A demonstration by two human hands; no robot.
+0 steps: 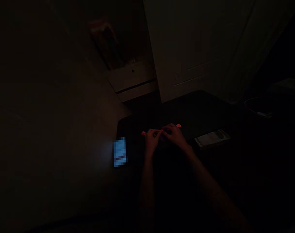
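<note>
The room is very dark. My left hand (152, 138) and my right hand (174, 134) meet over a dark table (205, 106), fingers curled and pinched together. A small red-orange object shows at both sides of the hands: one end (143, 133) left of my left hand, another end (178, 126) above my right hand. Both hands appear to grip it, but its shape is too dim to name.
A lit phone screen (120, 152) glows blue at the table's left edge. A pale flat packet (211, 138) lies to the right of my hands. A white door (198, 48) and a low white drawer unit (131, 79) stand behind. A white cable (257, 111) lies at far right.
</note>
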